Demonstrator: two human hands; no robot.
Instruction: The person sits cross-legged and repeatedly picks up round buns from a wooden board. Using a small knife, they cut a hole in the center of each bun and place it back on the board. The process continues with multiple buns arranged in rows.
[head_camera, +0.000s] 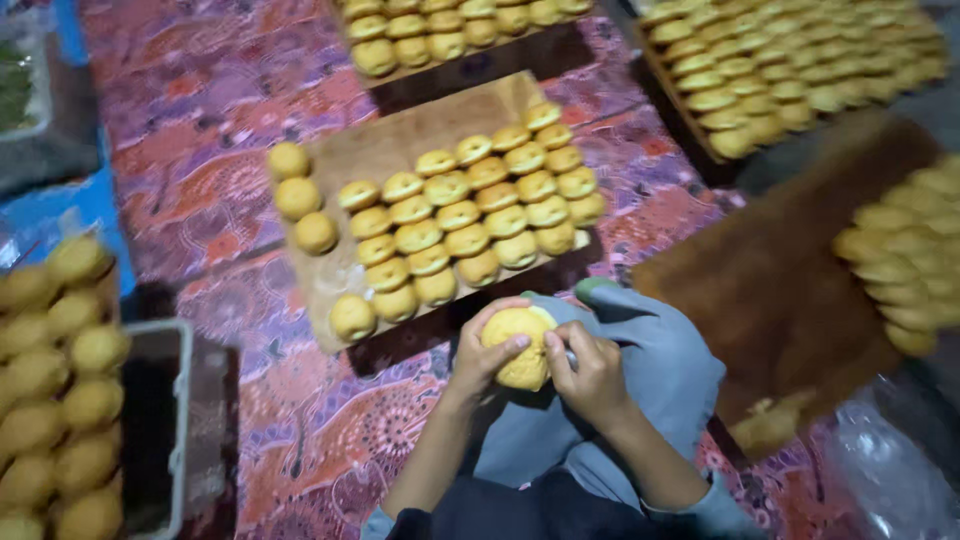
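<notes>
While we are cradling the yellow dough ball (517, 345) over our lap, left hand (483, 358) cupping its side and right hand (585, 372) pinching its edge, we are judging that light, even finger pressure suits shaping it before the wooden board (375, 150).

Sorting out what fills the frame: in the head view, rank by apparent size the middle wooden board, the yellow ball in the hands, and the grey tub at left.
1. Wooden board, largest.
2. Grey tub, partly cut off.
3. Yellow ball, smallest, though nearest the camera, held by left hand and right hand.
</notes>
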